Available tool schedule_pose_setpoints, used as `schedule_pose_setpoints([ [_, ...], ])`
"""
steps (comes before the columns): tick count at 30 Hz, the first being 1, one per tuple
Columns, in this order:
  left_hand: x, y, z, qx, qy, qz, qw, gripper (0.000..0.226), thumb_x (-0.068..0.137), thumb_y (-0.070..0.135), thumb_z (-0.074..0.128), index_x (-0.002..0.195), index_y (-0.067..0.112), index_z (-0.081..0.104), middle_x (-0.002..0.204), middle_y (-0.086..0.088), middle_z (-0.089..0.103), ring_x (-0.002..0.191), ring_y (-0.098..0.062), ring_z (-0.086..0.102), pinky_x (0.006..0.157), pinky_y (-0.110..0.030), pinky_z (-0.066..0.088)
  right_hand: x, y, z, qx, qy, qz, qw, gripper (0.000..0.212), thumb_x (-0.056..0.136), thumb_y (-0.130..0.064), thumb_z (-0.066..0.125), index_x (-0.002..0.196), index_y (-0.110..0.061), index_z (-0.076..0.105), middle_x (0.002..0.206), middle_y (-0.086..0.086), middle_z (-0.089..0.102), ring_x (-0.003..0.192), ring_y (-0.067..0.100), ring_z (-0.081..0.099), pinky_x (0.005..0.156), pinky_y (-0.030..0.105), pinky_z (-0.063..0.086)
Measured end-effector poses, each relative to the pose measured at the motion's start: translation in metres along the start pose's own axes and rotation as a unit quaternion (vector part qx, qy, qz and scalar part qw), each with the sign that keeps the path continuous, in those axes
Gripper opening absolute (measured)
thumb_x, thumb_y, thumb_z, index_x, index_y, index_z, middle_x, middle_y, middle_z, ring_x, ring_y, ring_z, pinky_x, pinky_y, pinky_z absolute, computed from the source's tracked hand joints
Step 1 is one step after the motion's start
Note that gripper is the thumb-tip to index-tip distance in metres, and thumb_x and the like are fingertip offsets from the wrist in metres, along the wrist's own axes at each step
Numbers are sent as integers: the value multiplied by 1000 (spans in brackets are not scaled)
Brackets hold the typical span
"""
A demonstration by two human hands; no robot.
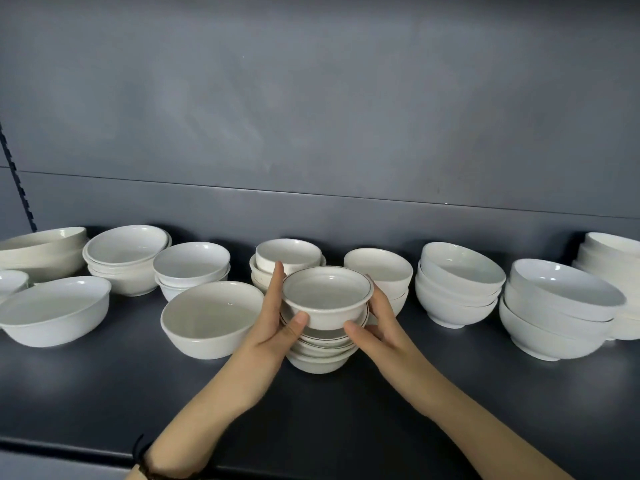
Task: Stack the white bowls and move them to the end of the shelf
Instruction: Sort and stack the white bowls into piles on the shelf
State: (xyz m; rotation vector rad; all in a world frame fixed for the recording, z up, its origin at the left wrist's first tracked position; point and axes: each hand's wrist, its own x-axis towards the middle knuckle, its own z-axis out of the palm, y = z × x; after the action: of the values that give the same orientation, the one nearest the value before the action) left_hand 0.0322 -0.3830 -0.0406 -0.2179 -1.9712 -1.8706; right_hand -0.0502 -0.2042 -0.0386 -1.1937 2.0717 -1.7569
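Both hands clamp a small white ceramic bowl with a thin brown rim line, left hand on its 9 o'clock side, right hand at 3, atop a short stack of matching brown-lined bowls at centre of the dark grey shelf. Wide plain white bowl just beside at 9 o'clock; two-bowl stack close behind at 12; taller white stack at 3, well apart.
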Motion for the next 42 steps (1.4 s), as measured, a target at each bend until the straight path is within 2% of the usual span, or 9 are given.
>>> schedule_pose_setpoints([
  [3,0,-3,-3,3,-9,-12,1000,76,97,18,56,147,45,5,127,57,34,123,31,30,92,5,31,-2,1,1,15,7,3,1000,58,97,-24,59,140,-49,28,134,-39,46,132,-10,41,102,12,41],
  [10,-2,4,11,65,25,-13,997,79,95,6,54,145,34,0,101,67,39,104,40,35,83,9,31,-7,3,6,-4,-14,13,1000,85,85,-34,71,146,-51,14,144,-30,40,135,-7,39,111,19,38],
  [14,0,5,11,67,42,-16,997,97,83,20,65,153,29,-2,122,46,41,104,37,40,81,7,34,-8,2,6,7,-32,23,999,92,88,-23,71,151,-45,7,143,-34,39,134,-9,40,110,24,41],
  [19,1,0,6,87,40,-3,995,78,80,43,76,141,37,29,120,41,57,115,23,47,95,-1,39,-13,-4,6,54,-12,25,998,80,90,-20,68,148,-42,18,141,-27,46,129,-9,46,99,16,46],
  [22,0,2,6,95,34,-3,995,69,73,50,73,134,40,41,126,28,60,121,9,53,92,-4,42,-12,-6,6,71,16,35,997,65,91,-41,62,139,-50,20,134,-38,42,123,-18,45,103,14,43],
  [29,5,12,12,112,-14,-38,993,91,66,58,74,141,44,25,129,34,48,114,27,44,87,3,38,-11,-6,-19,76,77,77,991,64,74,-72,57,132,-60,34,143,-23,42,135,1,41,119,39,30],
  [34,7,12,29,104,-72,-59,990,97,66,55,72,148,37,23,140,28,46,128,15,42,107,-14,37,-18,-7,-42,52,53,90,993,45,95,-41,49,136,-46,32,120,-41,41,99,-36,43,83,-1,42],
  [37,10,15,38,103,-101,-80,986,102,69,59,68,152,35,14,149,26,34,135,13,33,116,-22,29,-19,-6,-58,41,46,95,994,43,97,-35,49,137,-43,35,122,-38,41,88,-40,43,70,-8,38],
  [42,24,32,33,94,-100,-89,987,31,97,52,45,126,43,50,129,28,60,121,9,53,102,-20,46,-23,1,-69,32,25,62,997,55,81,-55,61,132,-48,41,131,-37,47,115,-25,45,86,4,43],
])
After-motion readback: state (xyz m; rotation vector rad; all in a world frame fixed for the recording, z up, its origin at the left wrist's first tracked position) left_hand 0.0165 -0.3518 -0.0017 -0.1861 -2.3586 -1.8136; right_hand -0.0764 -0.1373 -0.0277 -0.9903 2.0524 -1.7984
